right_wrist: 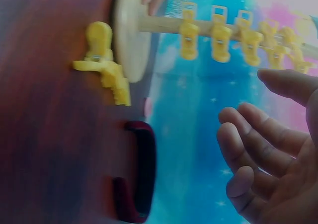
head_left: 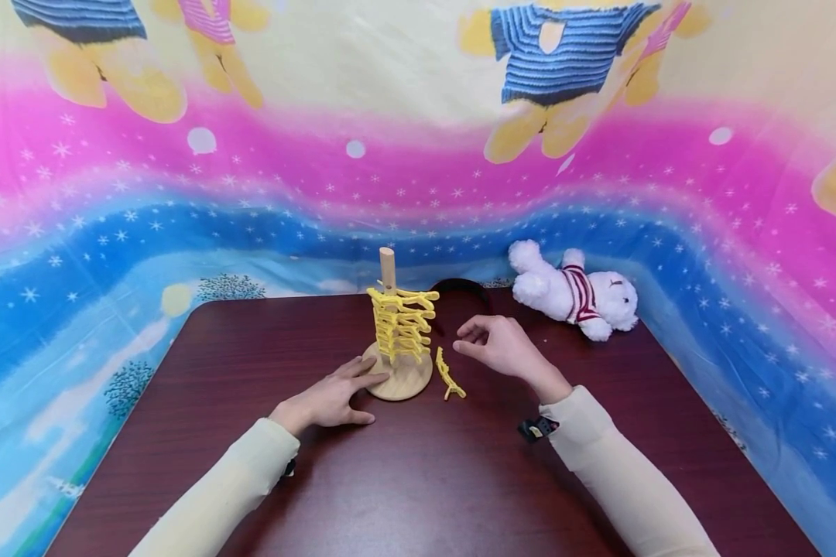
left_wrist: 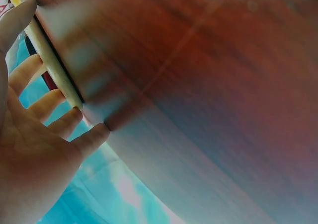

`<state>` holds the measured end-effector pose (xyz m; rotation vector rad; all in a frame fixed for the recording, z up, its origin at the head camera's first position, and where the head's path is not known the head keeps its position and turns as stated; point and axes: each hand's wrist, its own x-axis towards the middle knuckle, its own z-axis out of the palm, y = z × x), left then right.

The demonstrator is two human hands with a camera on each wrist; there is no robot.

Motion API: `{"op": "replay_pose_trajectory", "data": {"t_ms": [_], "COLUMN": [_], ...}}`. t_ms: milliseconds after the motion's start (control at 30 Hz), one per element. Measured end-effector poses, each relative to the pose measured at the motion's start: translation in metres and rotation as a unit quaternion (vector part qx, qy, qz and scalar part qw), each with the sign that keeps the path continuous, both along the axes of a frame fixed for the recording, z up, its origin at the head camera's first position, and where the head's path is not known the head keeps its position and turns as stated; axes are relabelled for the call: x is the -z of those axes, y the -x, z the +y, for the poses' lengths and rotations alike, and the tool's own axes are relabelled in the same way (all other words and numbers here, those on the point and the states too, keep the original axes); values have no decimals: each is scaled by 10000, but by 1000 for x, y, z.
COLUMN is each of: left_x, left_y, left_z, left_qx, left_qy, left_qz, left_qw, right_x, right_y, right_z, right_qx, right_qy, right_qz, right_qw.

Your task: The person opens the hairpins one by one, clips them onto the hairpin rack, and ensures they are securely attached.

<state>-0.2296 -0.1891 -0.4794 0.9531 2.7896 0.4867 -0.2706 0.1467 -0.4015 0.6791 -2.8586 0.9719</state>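
Note:
A round wooden stand (head_left: 388, 267) with an upright post bears several yellow plastic clips (head_left: 404, 321), one above another. My left hand (head_left: 329, 396) lies with spread fingers at the left edge of the stand's base (head_left: 407, 381); its fingertips touch the base and the table in the left wrist view. On the table just right of the base lies one loose yellow clip (head_left: 449, 374). Above the table, to the right of that clip, my right hand (head_left: 498, 344) hovers with loosely bent fingers, thumb apart from them. Nothing shows between them in the right wrist view.
A dark, curved, band-like thing (right_wrist: 149, 172) stands behind the stand. A white plush bear (head_left: 577, 295) in a striped top lies at the back right of the dark red table (head_left: 432, 480). Printed cloth (head_left: 362, 209) hangs around the table's back and sides.

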Motion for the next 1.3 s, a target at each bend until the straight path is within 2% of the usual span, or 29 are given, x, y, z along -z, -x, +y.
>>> {"op": "replay_pose_trajectory", "data": {"t_ms": [167, 367, 600, 867, 1067, 1300], "left_x": [1, 1, 0, -1, -1, -2], "left_y": [0, 0, 0, -1, -2, -2], "left_z": [0, 0, 0, 1, 1, 2], "left_qx": [0, 10, -14, 33, 23, -8], "left_qy": [-13, 16, 43, 0, -10, 14], "left_qz": [32, 23, 29, 28, 14, -37], "left_qw": [10000, 10000, 10000, 10000, 10000, 10000], "right_x": [19, 33, 43, 54, 60, 64], "right_y": [0, -4, -7, -6, -9, -10], "right_z": [1, 1, 1, -3, -8, -13], "right_qx": [-58, -89, -14, 261, 250, 311], "right_qy": [-89, -229, -371, -821, -1037, -1266], "right_qz": [-144, -301, -594, -828, -1015, -1010], "right_qw": [9998, 9992, 9975, 9928, 9891, 9863]}}
